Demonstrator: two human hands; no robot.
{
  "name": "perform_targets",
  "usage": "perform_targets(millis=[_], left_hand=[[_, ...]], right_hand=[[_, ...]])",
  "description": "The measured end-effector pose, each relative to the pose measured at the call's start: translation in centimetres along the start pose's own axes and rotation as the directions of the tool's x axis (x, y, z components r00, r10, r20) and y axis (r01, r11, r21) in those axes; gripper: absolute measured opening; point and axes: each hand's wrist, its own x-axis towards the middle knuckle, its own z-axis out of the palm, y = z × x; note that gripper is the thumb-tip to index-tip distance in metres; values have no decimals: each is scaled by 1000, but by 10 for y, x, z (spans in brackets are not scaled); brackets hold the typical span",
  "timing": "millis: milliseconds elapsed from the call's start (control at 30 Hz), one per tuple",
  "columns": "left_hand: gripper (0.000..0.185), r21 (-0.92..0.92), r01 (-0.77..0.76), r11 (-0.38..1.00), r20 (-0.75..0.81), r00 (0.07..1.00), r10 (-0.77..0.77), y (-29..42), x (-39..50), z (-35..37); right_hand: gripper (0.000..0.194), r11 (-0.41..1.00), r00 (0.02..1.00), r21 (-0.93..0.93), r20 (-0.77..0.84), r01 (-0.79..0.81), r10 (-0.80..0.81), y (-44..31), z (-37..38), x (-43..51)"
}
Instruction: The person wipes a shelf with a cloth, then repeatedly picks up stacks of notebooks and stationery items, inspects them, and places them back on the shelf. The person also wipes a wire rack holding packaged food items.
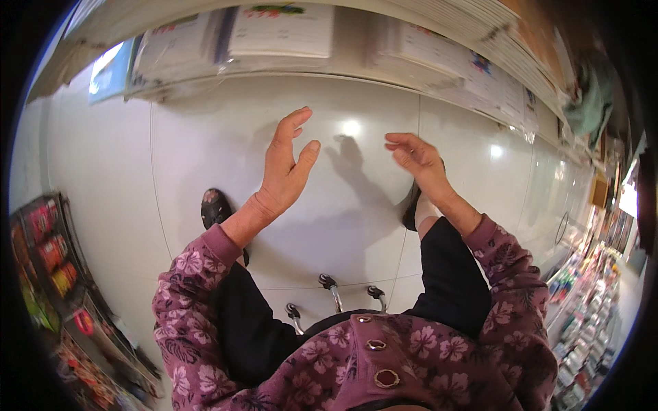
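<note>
Both of my hands are raised in front of me above a pale tiled floor (308, 236), apart from each other. My left hand (288, 162) holds nothing; its thumb stands away from the fingers. On the other side, my right hand (417, 159) is also bare, with fingers loosely curved and slightly blurred. Beyond the hands runs a low shelf (288, 67) bearing stacks of white printed sheets or packs (281, 32), some wrapped in clear plastic. Neither hand touches the shelf.
I sit on a seat with chrome legs and casters (329, 282). A dark rack of colourful packets (49, 246) stands at left. Many small packaged goods (591, 313) fill the right side. A greenish cloth (591, 103) hangs at the upper right. A black shoe (216, 208) rests on the floor.
</note>
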Motion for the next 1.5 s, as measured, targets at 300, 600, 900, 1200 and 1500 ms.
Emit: perform_targets(millis=[300,600,900,1200,1500], left_hand=[[66,-270,-4,963,-6,1000,2,45,52,33],[75,-340,16,940,-142,987,-68,56,78,29],[78,-465,-73,882,-254,966,-53,47,91,22],[79,-452,-36,891,-247,965,-86,54,97,25],[78,-447,-29,894,-194,979,-66,50,104,29]], right_hand=[[45,895,785,146,-554,421,-278,2,-9,6],[66,881,847,151,-386,449,-365,1,11,16],[79,906,882,161,-345,391,-320,-14,20,22],[81,959,903,35,-348,282,-253,-24,20,4],[86,964,915,42,-329,262,-235,-31,20,-4]])
